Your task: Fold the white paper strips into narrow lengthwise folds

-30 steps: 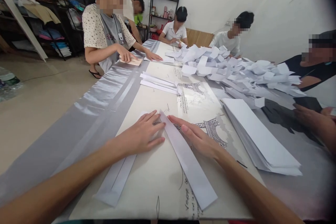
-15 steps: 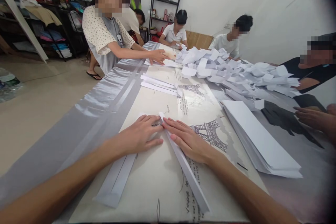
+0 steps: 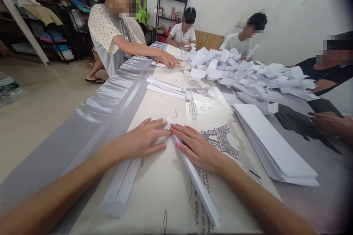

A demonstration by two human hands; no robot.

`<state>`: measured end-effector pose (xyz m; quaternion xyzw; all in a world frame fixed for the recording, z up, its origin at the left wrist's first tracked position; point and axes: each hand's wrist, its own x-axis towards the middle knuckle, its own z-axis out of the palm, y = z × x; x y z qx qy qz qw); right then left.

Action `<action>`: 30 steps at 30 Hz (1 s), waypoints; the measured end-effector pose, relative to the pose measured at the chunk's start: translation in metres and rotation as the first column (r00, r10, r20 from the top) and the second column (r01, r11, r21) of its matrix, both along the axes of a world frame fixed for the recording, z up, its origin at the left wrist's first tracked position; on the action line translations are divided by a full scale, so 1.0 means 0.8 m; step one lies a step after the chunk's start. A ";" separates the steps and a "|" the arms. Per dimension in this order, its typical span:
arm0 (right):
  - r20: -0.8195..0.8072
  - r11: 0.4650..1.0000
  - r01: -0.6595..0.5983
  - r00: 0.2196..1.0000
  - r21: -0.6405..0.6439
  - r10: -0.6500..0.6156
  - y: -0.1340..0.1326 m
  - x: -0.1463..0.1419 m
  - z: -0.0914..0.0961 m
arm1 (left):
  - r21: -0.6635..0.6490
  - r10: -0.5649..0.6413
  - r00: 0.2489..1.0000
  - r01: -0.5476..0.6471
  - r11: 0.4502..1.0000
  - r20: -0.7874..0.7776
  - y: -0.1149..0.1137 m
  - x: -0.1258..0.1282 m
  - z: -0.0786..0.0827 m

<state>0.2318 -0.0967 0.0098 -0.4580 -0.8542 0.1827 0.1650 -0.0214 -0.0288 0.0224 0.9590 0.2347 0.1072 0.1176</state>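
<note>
1. The long paper strip (image 3: 199, 188) lies on the printed cover sheet (image 3: 220, 137) towards the near edge of the worktop (image 3: 104, 102), slanting from the fingertips down to the right. A second ago it lay wide and flat. Now it is doubled over lengthwise into a narrow band, one long edge standing slightly proud.
2. The right hand (image 3: 197, 148) has come across onto the strip's upper part. Its grip is spread flat, palm down, pressing on the fold and pinching nothing.
3. The left hand (image 3: 140, 141) has hardly moved. Its grip is likewise spread, flat on the cover with the fingertips meeting the strip's far end and pinning it.
4. So the lengthwise fold looks closed and under pressure near the top, while the lower stretch is not yet flattened.
5. A second folded strip (image 3: 121, 187) runs from under the left hand towards the near edge.
6. A stack of white sheets (image 3: 273, 147) sits to the right, and a heap of folded pieces (image 3: 248, 73) lies towards the far right corner.
7. At the left edge a co-worker's hand (image 3: 167, 59) has reached further in, towards the heap.
</note>
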 end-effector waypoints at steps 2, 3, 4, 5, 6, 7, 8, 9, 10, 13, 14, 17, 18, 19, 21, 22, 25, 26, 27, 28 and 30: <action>0.009 1.000 0.003 1.000 0.004 -0.003 0.000 0.000 0.000 | -0.011 -0.005 1.000 0.005 1.000 0.016 0.001 -0.002 0.001; 0.010 1.000 0.003 1.000 0.006 -0.003 0.000 0.001 0.000 | -0.017 -0.006 1.000 0.007 1.000 0.026 0.001 -0.002 0.001; 0.009 1.000 0.002 1.000 0.008 -0.002 0.000 0.001 0.000 | -0.021 -0.008 0.999 0.008 1.000 0.035 0.001 -0.002 0.002; 0.007 1.000 0.001 1.000 0.009 -0.001 0.000 0.001 0.000 | -0.023 -0.011 0.999 0.012 1.000 0.040 0.000 -0.002 0.003; 0.003 1.000 0.000 1.000 0.008 0.000 0.001 0.001 0.000 | -0.024 -0.015 0.999 0.016 1.000 0.042 0.000 -0.002 0.004; 0.000 1.000 0.001 1.000 0.007 -0.001 0.001 0.002 0.000 | -0.024 -0.020 0.999 0.021 0.999 0.041 -0.001 -0.002 0.006; -0.002 1.000 0.004 1.000 0.008 -0.004 0.001 0.002 -0.001 | -0.023 -0.024 0.999 0.025 0.999 0.037 -0.002 -0.002 0.007; -0.003 1.000 0.006 1.000 0.007 -0.006 0.002 0.002 -0.001 | -0.023 -0.025 0.999 0.026 0.999 0.032 -0.002 -0.002 0.008; -0.004 1.000 0.007 1.000 0.005 -0.007 0.002 0.002 0.000 | -0.023 -0.024 0.999 0.025 0.999 0.028 -0.003 -0.003 0.008; -0.009 1.000 0.002 1.000 -0.008 -0.002 0.003 0.001 0.001 | -0.038 -0.010 0.999 0.011 0.999 0.040 -0.002 -0.005 0.007; -0.010 1.000 -0.001 1.000 -0.012 0.001 0.003 0.001 0.001 | -0.044 -0.007 0.999 0.010 0.999 0.050 -0.002 -0.006 0.007; -0.008 1.000 -0.001 1.000 -0.016 0.001 0.003 0.000 0.002 | -0.052 -0.012 0.998 0.015 0.999 0.063 -0.002 -0.007 0.006; -0.005 1.000 0.001 1.000 -0.016 -0.001 0.003 -0.001 0.002 | -0.051 -0.014 0.998 0.017 0.999 0.061 -0.002 -0.007 0.006; -0.001 1.000 0.004 1.000 -0.018 -0.004 0.003 -0.001 0.002 | -0.049 -0.014 0.998 0.017 0.999 0.060 -0.002 -0.007 0.007; 0.004 1.000 0.010 1.000 -0.022 -0.010 0.003 -0.001 0.001 | -0.044 -0.016 0.998 0.018 0.999 0.055 -0.002 -0.006 0.008; 0.005 1.000 0.012 1.000 -0.024 -0.012 0.003 -0.001 0.001 | -0.040 -0.017 0.999 0.019 0.999 0.049 -0.002 -0.005 0.009; 0.003 1.000 0.011 1.000 -0.021 -0.011 0.003 -0.002 0.001 | -0.033 -0.018 1.000 0.019 0.999 0.015 0.000 -0.006 0.010; 0.001 1.000 0.009 1.000 -0.016 -0.009 0.003 -0.002 0.002 | -0.031 -0.016 1.000 0.016 0.999 0.011 0.000 -0.006 0.010; -0.001 1.000 0.007 1.000 -0.010 -0.007 0.004 -0.002 0.002 | -0.027 -0.015 1.000 0.015 1.000 0.013 0.000 -0.006 0.010; -0.003 1.000 0.005 1.000 -0.006 -0.005 0.004 -0.002 0.002 | -0.017 -0.017 1.000 0.017 1.000 0.020 0.000 -0.005 0.010; -0.005 1.000 0.004 1.000 -0.002 -0.004 0.005 -0.002 0.003 | 0.022 -0.028 0.999 0.027 0.999 0.039 -0.001 -0.001 0.008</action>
